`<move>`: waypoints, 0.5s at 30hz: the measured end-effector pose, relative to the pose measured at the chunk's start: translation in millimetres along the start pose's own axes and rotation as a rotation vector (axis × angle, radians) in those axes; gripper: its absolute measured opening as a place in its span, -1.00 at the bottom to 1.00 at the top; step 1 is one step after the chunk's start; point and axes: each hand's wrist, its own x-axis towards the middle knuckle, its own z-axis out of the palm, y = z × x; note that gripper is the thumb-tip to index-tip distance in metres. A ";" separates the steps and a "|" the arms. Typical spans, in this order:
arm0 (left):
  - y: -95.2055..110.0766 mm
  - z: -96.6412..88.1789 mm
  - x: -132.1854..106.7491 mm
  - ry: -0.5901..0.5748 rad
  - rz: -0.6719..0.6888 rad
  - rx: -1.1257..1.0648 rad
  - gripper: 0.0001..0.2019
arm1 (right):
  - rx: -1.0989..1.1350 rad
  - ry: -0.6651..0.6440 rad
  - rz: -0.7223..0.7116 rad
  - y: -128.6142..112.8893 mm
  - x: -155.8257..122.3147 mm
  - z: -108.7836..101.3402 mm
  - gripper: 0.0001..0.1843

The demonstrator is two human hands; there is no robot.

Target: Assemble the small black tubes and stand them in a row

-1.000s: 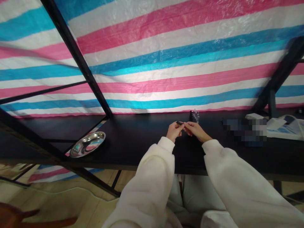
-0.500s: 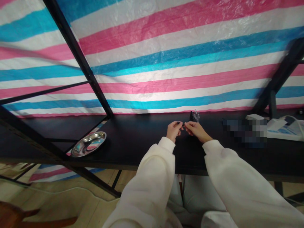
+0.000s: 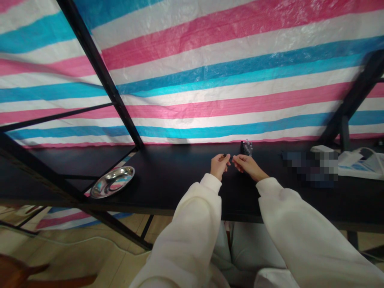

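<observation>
My left hand (image 3: 220, 165) is closed in a pinch on a small black piece (image 3: 225, 155), too small to name. Close beside it, with a narrow gap between the fingertips, my right hand (image 3: 244, 163) is also pinched. Whatever its fingers hold is too small to make out. Just behind the right hand, a small dark object with a row of greyish clear bits (image 3: 247, 148) stands on the black table (image 3: 177, 172). Its lower part is hidden by that hand.
A shiny steel dish (image 3: 112, 183) lies at the table's left. To the right are a blurred-out patch (image 3: 312, 166) and a white power strip (image 3: 360, 164) with a cable. Black metal posts (image 3: 99, 72) rise before a striped sheet (image 3: 225, 100). A wooden stool (image 3: 30, 272) stands lower left.
Both hands keep almost the same pinched pose and place. The view has shifted very slightly; nothing else visibly differs.
</observation>
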 end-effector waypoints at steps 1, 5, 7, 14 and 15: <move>-0.3 0.2 0.2 0.013 0.004 0.000 -0.72 | -0.007 0.008 -0.008 0.1 0.2 0.1 -0.52; -1.0 1.0 0.3 0.055 0.026 0.018 -0.71 | -0.031 0.026 -0.028 1.3 0.9 0.6 -0.53; -1.2 1.2 0.0 0.068 0.039 0.032 -0.69 | -0.036 0.026 -0.027 1.6 0.8 0.8 -0.54; -2.5 1.7 0.1 0.112 0.057 0.037 -0.68 | -0.061 0.033 -0.029 -0.9 0.0 1.3 -0.54; -2.6 1.9 0.3 0.117 0.056 0.040 -0.68 | -0.064 0.034 -0.034 -1.1 0.0 1.4 -0.54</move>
